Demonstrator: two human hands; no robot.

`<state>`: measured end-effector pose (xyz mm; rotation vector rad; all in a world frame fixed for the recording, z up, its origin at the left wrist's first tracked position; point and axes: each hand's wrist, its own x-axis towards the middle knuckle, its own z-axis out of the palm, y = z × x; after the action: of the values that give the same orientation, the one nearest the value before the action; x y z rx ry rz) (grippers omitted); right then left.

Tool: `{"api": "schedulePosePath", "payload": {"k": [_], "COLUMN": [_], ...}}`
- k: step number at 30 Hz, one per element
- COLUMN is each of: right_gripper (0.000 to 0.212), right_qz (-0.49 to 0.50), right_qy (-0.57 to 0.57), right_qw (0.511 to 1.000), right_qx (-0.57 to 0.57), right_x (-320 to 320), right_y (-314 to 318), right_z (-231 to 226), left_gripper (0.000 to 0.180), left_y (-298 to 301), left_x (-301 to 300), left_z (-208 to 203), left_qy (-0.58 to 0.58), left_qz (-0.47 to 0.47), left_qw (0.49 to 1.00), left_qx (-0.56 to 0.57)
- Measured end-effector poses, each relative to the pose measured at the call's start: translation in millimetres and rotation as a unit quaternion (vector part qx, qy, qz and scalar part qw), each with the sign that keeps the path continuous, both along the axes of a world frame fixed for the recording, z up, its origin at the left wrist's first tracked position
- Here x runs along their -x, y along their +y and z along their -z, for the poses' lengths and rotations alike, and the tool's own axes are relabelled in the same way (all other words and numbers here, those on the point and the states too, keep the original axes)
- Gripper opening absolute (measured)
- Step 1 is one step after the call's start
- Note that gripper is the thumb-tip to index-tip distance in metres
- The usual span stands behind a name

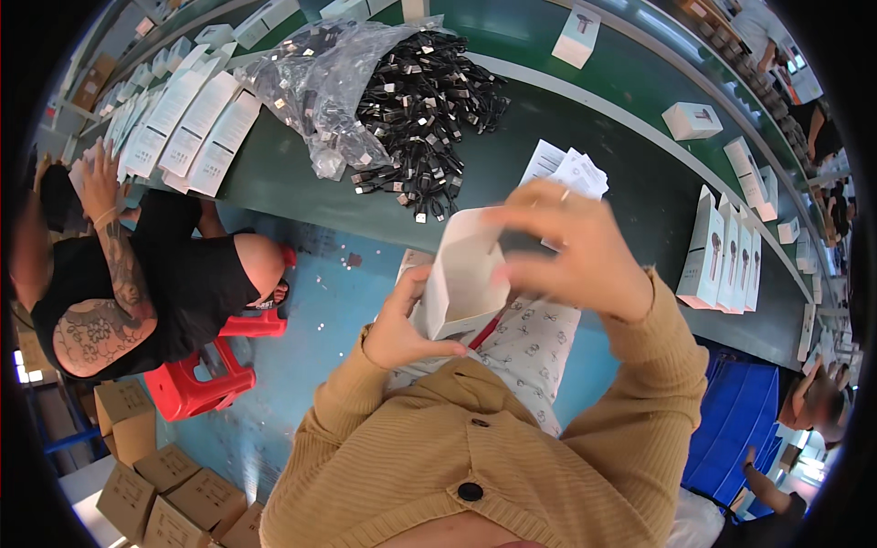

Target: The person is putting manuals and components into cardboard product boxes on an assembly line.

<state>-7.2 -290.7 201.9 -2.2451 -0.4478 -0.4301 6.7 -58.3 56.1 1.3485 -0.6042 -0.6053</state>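
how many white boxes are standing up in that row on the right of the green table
4 white boxes stand side by side at the green table's right edge; more may hide behind them.

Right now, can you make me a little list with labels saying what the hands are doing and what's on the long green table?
left hand: left hand grips the lower side of a white open box
right hand: right hand at the box's open top, fingers over its rim
table: green bench
cables: pile of black cables spilling from a clear plastic bag
papers: white leaflets behind the right hand
boxes: upright white boxes on the right
nearby: person in black by a red stool
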Motion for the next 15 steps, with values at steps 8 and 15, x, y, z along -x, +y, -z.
{"api": "schedulePosePath", "payload": {"k": [8, 15], "right_gripper": [0.030, 0.021], "right_qz": [0.190, 0.164], "right_qy": [0.202, 0.223], "right_qw": [0.937, 0.958], "right_qx": [0.212, 0.073], "right_x": [-111, -101], "right_y": [-3, -39], "right_z": [94, 83], "left_gripper": [0.098, 0.098], "left_y": [35, 36], "left_x": [0, -6], "left_z": [25, 25], "left_qy": [0.040, 0.021], "left_qz": [-0.056, -0.065], "left_qw": [0.998, 0.998], "left_qx": [0.011, 0.011]}}
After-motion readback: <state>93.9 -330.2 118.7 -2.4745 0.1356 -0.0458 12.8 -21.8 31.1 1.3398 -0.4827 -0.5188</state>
